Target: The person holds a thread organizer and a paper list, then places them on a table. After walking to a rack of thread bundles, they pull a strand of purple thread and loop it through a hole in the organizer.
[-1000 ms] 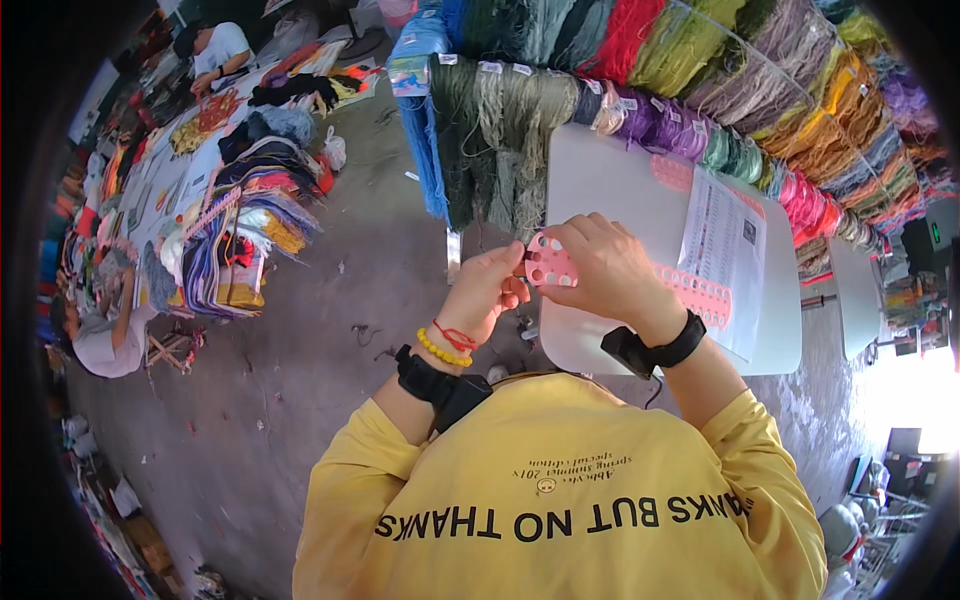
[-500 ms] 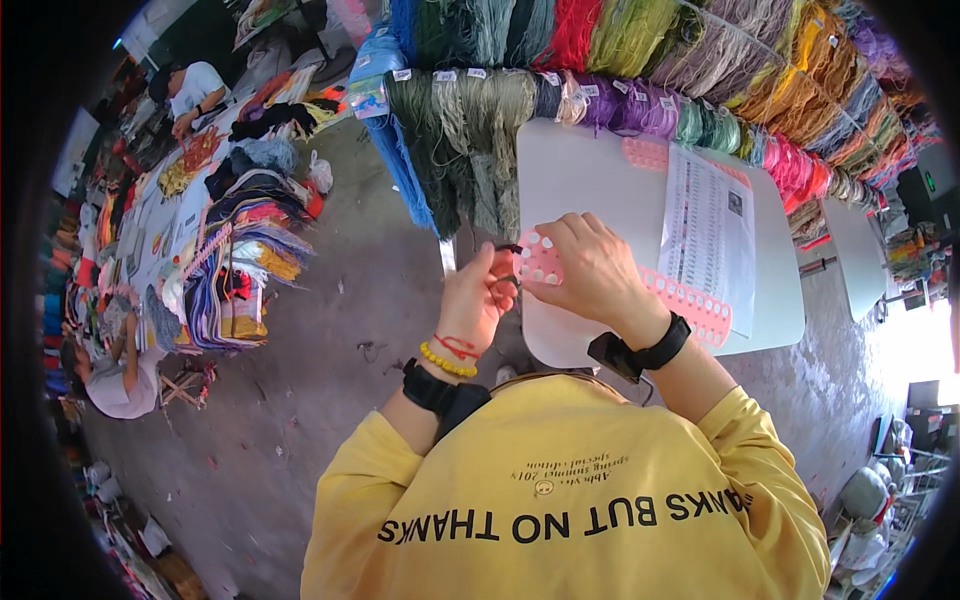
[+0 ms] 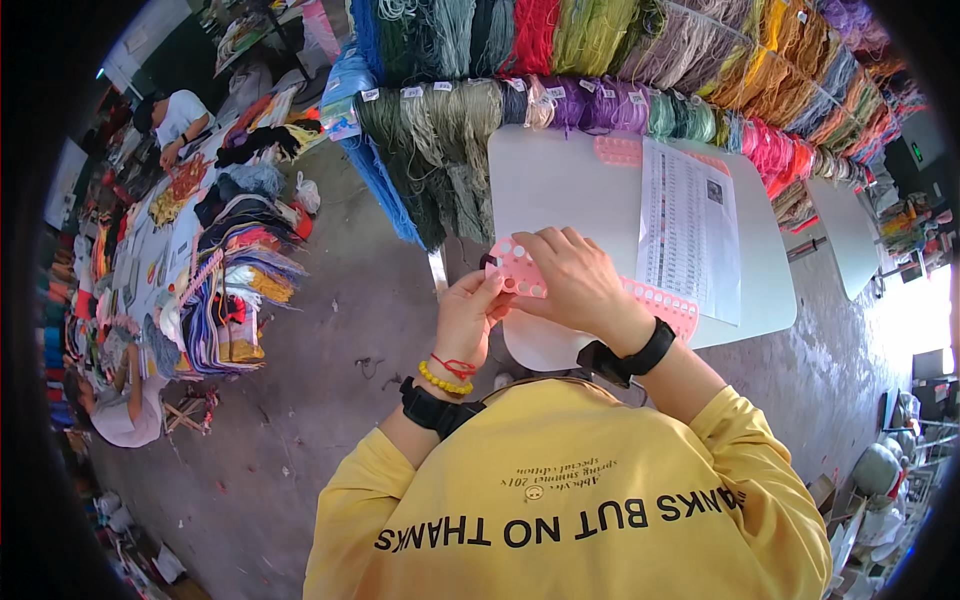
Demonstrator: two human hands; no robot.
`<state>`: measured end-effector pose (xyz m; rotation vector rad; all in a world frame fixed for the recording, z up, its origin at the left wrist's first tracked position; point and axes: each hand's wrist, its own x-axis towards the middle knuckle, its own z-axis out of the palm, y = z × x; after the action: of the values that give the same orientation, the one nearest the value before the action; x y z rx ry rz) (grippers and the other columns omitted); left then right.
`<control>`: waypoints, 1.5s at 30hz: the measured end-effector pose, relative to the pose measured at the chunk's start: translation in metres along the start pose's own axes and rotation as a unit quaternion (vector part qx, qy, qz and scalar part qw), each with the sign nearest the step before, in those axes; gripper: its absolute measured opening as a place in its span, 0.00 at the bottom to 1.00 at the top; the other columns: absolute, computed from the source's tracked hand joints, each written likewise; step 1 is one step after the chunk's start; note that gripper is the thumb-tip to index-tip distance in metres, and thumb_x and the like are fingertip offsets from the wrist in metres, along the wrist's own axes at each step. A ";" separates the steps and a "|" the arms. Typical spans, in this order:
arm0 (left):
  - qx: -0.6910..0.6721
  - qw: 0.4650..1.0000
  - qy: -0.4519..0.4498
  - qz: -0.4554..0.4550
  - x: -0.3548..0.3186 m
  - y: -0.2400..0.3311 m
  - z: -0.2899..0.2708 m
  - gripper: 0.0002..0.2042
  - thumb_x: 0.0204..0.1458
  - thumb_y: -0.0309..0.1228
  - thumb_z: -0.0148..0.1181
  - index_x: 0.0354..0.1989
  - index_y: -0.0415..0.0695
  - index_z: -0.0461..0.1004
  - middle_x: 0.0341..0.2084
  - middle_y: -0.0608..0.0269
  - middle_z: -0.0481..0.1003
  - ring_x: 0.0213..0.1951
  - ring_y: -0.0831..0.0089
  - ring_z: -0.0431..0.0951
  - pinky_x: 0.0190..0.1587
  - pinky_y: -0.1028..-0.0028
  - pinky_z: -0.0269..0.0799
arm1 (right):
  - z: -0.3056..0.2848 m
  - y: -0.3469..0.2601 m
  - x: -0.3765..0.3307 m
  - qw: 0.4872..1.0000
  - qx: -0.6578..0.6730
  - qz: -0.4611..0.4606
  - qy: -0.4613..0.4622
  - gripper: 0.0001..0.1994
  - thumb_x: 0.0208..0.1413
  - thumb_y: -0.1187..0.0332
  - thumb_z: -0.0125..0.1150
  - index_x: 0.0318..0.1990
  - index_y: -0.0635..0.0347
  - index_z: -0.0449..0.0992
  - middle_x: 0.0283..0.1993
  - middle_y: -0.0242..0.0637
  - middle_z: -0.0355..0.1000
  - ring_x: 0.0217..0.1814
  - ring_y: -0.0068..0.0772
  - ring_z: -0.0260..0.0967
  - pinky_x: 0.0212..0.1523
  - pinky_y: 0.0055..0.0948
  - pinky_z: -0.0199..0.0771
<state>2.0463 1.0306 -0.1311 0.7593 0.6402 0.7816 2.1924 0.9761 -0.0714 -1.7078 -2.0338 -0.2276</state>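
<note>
A long pink thread card (image 3: 664, 306) with rows of punched holes slants over the near edge of the white table. My right hand (image 3: 583, 280) wraps over it from above, gripping it near its left end. My left hand (image 3: 470, 318) is closed at that end, thumb and fingertips pinching its edge. A small dark bit, perhaps thread, shows beside my left fingertips, but it is too small to be sure. On the tabletop (image 3: 560, 195) a printed sheet (image 3: 690, 235) lies beyond the card, partly over another pink punched card (image 3: 617, 151).
Hanks of coloured thread (image 3: 590, 105) with small white tags hang in rows along the table's far side. To the left, another table bears heaped yarn bundles (image 3: 235, 290), with two people at work beside it. A second white tabletop (image 3: 845, 235) stands at right.
My left fingers have closed in on the card's end, where a dark strand showed at the fingertips before. The card is turned slightly, and its holes look darker or pinker now.
</note>
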 end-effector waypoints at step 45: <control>0.098 0.995 0.012 0.011 0.052 -0.033 0.087 0.09 0.50 0.29 0.52 0.39 0.42 0.69 0.30 0.66 0.73 0.30 0.78 0.74 0.30 0.82 0.71 | -0.074 0.163 -0.131 0.970 0.004 0.172 -0.171 0.33 0.39 0.54 0.58 0.57 0.44 0.58 0.63 0.39 0.47 0.67 0.41 0.37 0.62 0.48 0.34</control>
<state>2.1523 1.0253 -0.1197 0.9383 0.7390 0.7571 2.3818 0.8636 -0.0942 -2.1781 -1.9094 0.2026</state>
